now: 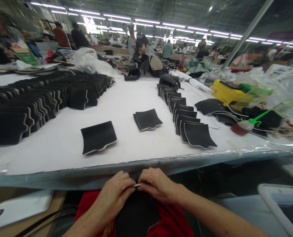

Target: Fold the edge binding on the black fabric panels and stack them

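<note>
Below the table's front edge, my left hand (pixel 116 191) and my right hand (pixel 157 185) pinch the pale upper edge of a black panel (pixel 137 214). The panel hangs down over red cloth (pixel 173 219), and the fingertips of both hands nearly meet. On the white table (pixel 126 148) beyond lie a single black piece (pixel 99 137) and a pair of overlapping black pieces (pixel 148 119). An overlapping row of black pieces (pixel 199 134) runs back on the right.
Dense rows of black pieces (pixel 7 126) fill the table's left side. At the right are a yellow box (pixel 227 93), a bottle with a green top (pixel 242 127) and plastic wrap. A white object (pixel 21 209) sits lower left. Other people work in the background.
</note>
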The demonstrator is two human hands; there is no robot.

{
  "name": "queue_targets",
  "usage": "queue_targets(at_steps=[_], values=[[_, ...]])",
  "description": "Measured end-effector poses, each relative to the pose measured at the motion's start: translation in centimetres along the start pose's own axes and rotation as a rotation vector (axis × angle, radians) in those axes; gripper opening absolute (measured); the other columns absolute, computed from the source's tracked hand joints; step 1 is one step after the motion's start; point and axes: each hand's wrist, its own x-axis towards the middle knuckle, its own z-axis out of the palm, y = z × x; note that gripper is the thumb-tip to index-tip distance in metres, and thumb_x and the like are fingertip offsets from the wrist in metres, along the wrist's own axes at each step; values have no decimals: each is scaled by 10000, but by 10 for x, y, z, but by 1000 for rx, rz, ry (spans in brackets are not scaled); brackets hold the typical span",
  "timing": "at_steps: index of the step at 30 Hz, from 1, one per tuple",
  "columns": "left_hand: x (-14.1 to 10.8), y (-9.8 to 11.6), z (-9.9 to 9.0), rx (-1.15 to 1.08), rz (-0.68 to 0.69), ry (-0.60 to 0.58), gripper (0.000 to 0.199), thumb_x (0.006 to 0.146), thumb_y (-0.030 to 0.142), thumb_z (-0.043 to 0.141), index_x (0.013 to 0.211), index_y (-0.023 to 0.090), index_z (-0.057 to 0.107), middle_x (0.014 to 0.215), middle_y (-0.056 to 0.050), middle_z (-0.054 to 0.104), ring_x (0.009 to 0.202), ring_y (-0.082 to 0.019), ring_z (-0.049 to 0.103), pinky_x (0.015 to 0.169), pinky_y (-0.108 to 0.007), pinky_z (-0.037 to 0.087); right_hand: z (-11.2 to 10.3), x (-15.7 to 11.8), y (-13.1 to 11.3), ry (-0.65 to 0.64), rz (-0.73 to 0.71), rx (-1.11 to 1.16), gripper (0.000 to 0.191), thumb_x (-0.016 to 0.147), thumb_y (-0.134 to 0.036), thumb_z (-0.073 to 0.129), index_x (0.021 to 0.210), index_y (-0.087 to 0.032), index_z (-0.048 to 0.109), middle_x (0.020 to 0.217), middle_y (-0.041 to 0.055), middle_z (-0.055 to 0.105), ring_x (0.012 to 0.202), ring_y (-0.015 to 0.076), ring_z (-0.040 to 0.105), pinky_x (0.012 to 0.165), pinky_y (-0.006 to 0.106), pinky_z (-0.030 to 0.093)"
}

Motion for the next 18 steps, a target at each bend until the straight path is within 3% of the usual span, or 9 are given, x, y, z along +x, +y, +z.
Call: queue_targets(at_steps=[6, 13, 18], values=[[4, 0, 2, -114, 27, 40, 302, 953, 283, 440, 792, 189, 677, 789, -28, 622, 825, -191, 564, 721, -292, 376, -6, -7, 7, 25, 51, 108, 150, 935, -267, 613, 896, -152, 702, 839, 13, 710, 765, 133, 640, 700, 204, 433], [5, -8, 1, -237, -45, 76, 284, 913, 331, 491, 743, 185, 666, 766, -19, 636, 787, -188, 593, 720, -275, 392, -8, -24, 18, 54, 40, -14, 218, 985, -273, 505, 928, -164, 685, 840, 34, 705, 756, 155, 635, 691, 232, 425], [0, -20, 0, -371, -117, 60, 298, 889, 409, 524, 801, 184, 699, 804, -25, 675, 797, -206, 604, 717, -266, 409, -15, -16, 13, 133, 67, 87, 230, 967, -281, 524, 866, -163, 693, 780, 25, 682, 697, 145, 602, 663, 232, 407]])
